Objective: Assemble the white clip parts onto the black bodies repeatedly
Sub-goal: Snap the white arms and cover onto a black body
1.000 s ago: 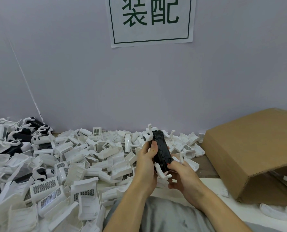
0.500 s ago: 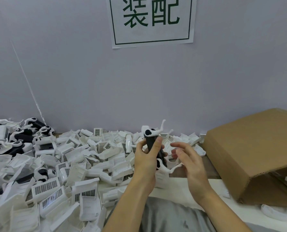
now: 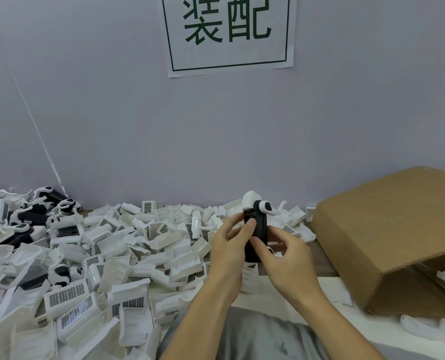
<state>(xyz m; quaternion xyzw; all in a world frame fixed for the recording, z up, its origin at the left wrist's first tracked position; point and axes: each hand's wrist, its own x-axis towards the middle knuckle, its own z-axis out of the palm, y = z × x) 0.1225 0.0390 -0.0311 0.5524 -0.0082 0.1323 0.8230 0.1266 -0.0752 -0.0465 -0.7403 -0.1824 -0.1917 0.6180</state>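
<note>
Black body (image 3: 258,231) stood roughly upright, held up above the table between both hands, long and narrow, rounded at the bottom. White clip part (image 3: 265,207) sat at its top end, with a black round spot facing out and a thin curved white arm sticking out to the right. Another white piece showed low on the body's right side. Loose white clip parts (image 3: 117,258) lay heaped on the table to the left; finished black-and-white units (image 3: 21,219) piled at far left.

Factory assembly bench: heaped white clip parts (image 3: 128,245), cardboard box (image 3: 387,229), wall sign (image 3: 229,32) "装配".
</note>
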